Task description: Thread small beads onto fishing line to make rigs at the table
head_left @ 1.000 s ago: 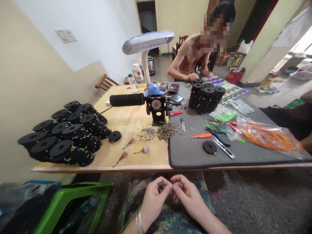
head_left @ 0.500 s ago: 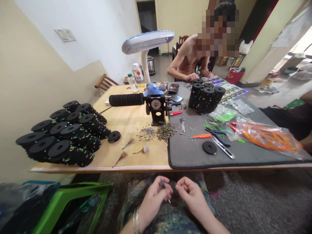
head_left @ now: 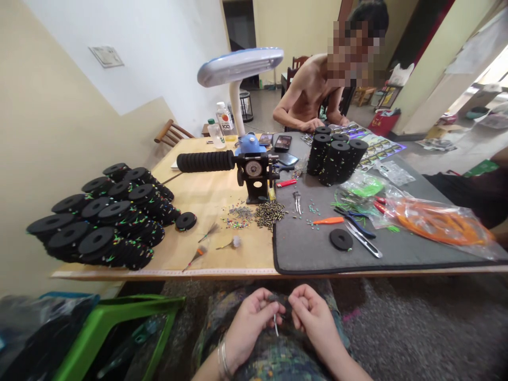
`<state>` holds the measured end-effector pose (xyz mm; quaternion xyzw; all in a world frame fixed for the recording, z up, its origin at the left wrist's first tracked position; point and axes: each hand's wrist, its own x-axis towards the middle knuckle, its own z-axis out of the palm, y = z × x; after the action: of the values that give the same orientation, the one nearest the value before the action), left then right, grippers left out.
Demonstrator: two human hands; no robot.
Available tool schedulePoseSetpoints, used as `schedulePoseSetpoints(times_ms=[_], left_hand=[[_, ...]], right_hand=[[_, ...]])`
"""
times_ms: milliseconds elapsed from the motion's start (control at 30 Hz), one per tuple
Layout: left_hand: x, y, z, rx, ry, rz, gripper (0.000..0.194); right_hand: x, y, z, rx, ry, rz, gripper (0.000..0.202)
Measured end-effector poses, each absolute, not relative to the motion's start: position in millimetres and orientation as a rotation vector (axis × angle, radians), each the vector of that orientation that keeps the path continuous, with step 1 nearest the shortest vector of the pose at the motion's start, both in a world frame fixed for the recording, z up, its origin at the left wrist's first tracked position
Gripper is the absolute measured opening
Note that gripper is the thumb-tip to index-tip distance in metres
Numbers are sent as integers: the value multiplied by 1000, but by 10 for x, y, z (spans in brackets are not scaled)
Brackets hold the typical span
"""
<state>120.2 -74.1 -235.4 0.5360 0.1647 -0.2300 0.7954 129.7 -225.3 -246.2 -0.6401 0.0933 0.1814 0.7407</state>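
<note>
Both my hands are over my lap, below the table's front edge. My left hand [head_left: 260, 316] is closed, thumb against fingers, and a thin whitish strip [head_left: 276, 325] hangs down from its fingertips. Just to its right, my right hand [head_left: 310, 312] is pinched closed with its fingertips turned toward the left; whatever it holds is too small to make out. Something dark lies between the two hands, hard to tell from the patterned cloth [head_left: 273, 360] beneath. Nearest on the table are feathery floats [head_left: 197, 256] and a black foam ring [head_left: 341, 239].
Stacked black foam spools [head_left: 95, 241] fill the table's left side. A black winding device [head_left: 254, 177], bead piles [head_left: 269, 214], pliers [head_left: 359, 223] and snips [head_left: 365, 241] lie farther in. A person [head_left: 309, 95] sits across; a green stool [head_left: 95, 328] is at lower left.
The whitish strip now shows longer below my left fingertips. My right hand has shifted slightly, its fingers still pinched.
</note>
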Motion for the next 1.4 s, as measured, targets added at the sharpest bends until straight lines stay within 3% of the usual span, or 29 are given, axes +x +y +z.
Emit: schedulePoseSetpoints(times_ms=[1400], left_hand=[[1219, -823, -2453, 1529, 270, -317, 19]], right_hand=[[1242, -2212, -2566, -1468, 156, 483, 48]])
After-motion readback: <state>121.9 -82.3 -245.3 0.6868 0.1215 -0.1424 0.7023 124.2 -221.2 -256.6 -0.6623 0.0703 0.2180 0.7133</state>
